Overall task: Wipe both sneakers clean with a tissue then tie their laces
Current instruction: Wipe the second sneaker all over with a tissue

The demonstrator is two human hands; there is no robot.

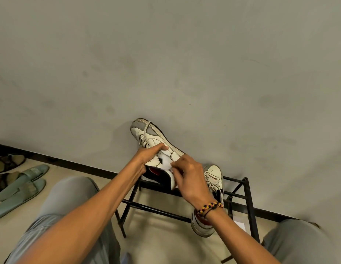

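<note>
My left hand (148,156) grips a white sneaker (152,139) by its side, holding it up on edge with the toe pointing away toward the wall and a loose lace looped over the toe. My right hand (186,174) pinches a white tissue (166,162) against the sneaker's side near the dark heel collar. The second white sneaker (213,178) lies on the black metal rack (240,197) just right of my right hand, its laces loose and its heel partly hidden behind my wrist.
The wall rises directly behind the rack. Green slides (23,185) and brown sandals (7,162) lie on the floor at the left. My knees in grey trousers frame the bottom left and right. A white paper (240,225) lies under the rack.
</note>
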